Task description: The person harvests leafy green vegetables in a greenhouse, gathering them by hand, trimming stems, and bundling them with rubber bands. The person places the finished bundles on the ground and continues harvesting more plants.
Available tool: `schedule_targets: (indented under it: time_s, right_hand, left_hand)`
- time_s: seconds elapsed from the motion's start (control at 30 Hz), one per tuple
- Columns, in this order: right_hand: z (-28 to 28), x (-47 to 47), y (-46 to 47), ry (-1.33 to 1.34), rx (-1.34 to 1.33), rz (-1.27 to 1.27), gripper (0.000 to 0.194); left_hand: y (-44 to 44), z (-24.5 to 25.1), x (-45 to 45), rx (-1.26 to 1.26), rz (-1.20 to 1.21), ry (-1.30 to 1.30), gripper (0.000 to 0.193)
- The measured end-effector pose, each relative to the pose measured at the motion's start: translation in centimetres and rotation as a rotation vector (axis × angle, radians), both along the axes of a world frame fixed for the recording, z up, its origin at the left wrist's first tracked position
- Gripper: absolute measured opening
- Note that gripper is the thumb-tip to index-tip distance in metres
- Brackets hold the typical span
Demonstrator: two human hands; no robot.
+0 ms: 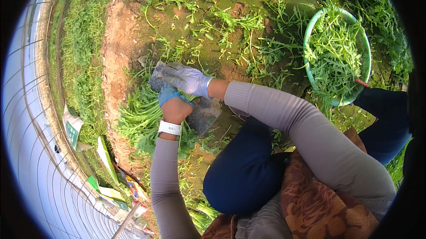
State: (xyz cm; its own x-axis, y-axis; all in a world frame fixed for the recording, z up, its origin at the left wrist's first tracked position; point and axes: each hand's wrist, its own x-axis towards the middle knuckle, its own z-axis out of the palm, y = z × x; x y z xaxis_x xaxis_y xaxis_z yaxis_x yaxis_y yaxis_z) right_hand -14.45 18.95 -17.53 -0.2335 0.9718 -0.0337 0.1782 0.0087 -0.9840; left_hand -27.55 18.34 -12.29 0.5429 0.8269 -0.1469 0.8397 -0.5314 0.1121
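My left hand (174,104), in a torn blue glove with a white watch at the wrist, is closed around the stems of a bunch of leafy greens (143,112). The bunch's leaves spread toward the left and below. My right hand (188,77), in a thin whitish glove, lies against the left hand at the stem end; what its fingers hold is hidden. Beside the hands, a dark grey, soil-stained flat piece (204,116) shows under the stems; a similar grey part (157,76) shows at the right fingertips.
A green plastic basin (309,39) full of loose greens stands at the right, with a red handle-like thing (362,83) at its rim. Cut leaves litter the mossy soil (199,12). Colourful bags (111,194) lie lower left, near the ribbed greenhouse wall. My knee (233,172) is close below.
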Motion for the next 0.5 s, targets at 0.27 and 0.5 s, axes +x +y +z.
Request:
schedule_targets:
  time_s: [0.27, 0.5]
  right_hand:
    - [-1.0, 4.2, -1.2, 0.144, 0.087, -0.291, 0.063]
    - [-3.0, 1.1, -1.9, 0.569, -0.153, -0.187, 0.056]
  left_hand:
    - [0.0, 0.0, 0.2, 0.0, -0.055, -0.134, 0.086]
    - [-0.1, -0.7, -0.2, -0.03, 0.038, -0.079, 0.096]
